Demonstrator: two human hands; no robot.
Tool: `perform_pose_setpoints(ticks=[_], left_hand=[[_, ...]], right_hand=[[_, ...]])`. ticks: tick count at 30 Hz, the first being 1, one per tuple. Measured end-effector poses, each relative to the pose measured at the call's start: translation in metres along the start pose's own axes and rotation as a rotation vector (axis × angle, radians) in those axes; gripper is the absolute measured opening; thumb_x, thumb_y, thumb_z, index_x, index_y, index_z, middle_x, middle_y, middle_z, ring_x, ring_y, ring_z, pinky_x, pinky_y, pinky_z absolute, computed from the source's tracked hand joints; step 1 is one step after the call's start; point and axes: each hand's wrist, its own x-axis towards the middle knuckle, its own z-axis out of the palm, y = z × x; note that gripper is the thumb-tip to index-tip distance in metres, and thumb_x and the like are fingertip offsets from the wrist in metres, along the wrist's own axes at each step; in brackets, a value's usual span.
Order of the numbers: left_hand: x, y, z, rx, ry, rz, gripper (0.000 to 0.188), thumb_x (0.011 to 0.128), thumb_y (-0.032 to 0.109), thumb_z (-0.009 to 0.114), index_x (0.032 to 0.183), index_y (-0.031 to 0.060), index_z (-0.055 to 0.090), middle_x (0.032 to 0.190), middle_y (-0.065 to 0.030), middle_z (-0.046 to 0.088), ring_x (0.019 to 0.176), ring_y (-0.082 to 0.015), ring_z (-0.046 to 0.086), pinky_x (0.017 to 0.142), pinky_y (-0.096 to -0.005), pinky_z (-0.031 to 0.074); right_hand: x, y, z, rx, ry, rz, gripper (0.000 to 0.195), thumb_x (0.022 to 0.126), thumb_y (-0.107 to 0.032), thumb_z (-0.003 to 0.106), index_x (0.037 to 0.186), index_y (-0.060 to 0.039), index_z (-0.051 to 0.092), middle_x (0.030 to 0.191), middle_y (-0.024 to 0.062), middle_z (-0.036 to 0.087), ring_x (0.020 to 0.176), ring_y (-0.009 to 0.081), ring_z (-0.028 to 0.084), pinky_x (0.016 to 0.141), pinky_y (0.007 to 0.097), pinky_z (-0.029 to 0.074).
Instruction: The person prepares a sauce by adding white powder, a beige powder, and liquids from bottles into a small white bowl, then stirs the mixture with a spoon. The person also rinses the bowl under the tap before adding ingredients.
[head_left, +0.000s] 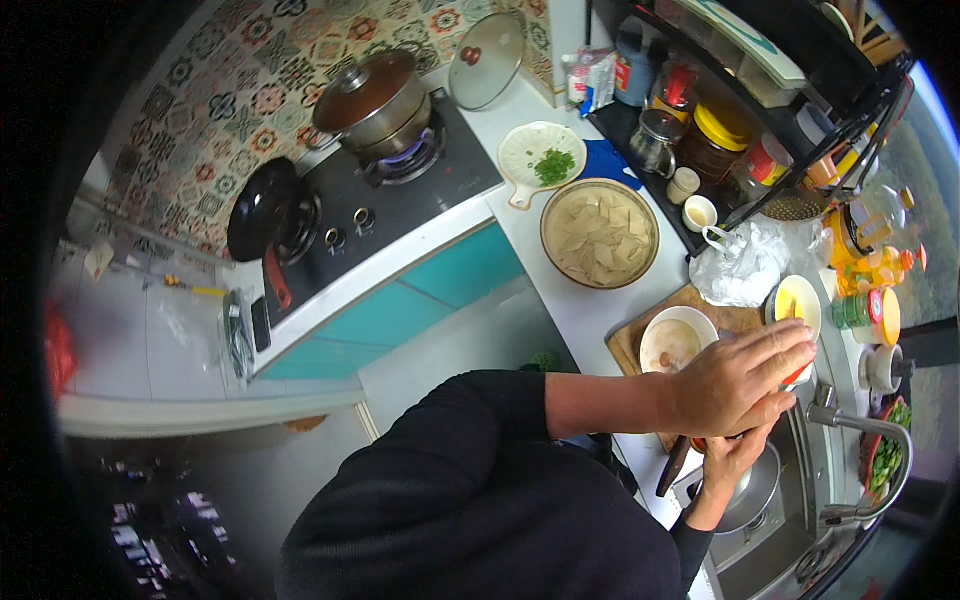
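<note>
My left hand (739, 382) reaches over the wooden cutting board, fingers extended and close together. Just below it in view, my right hand (739, 457) has its fingers curled up against the left hand. An orange-red thing partly shows between the wrists, and a red-and-white thing (799, 375) shows beyond the left fingers; what either hand holds is hidden. Beside the left wrist, a white bowl (675, 337) with brownish liquid residue stands on the cutting board (626, 349). A knife's dark handle (673, 466) sticks out past the board's edge, near my right hand.
A large bowl (600, 232) holds pale sheets in liquid. Chopped greens lie on a white dish (514, 154). A lidded pot (371, 105) stands over a lit burner, a black wok (259, 214) beside it. Sink, faucet (862, 424), metal pan (754, 495) and plastic bag (739, 262) are near the hands.
</note>
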Motion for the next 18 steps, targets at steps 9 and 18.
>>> perform_pose_setpoints(ticks=[9,18], left_hand=[[-0.021,-0.010,-0.036,0.132,0.172,-0.059,0.041,0.078,0.007,0.054,0.117,-0.0076,0.051,0.124,-0.0242,0.049,0.114,-0.0354,0.053,0.094,-0.0400,0.044],[0.023,-0.131,-0.143,-0.147,0.101,-0.083,0.056,0.077,0.012,0.065,0.128,-0.0004,0.045,0.130,-0.0173,0.047,0.120,-0.0331,0.047,0.098,-0.0406,0.042]], right_hand=[[0.008,-0.018,0.042,-0.118,-0.112,-0.150,0.064,0.082,-0.021,0.063,0.134,0.0027,0.034,0.123,0.0293,0.048,0.105,0.0467,0.052,0.082,0.0452,0.046],[0.085,-0.063,0.157,-0.045,-0.073,-0.019,0.090,0.072,-0.026,0.077,0.138,0.0043,0.024,0.135,0.0225,0.038,0.124,0.0347,0.039,0.104,0.0415,0.028]])
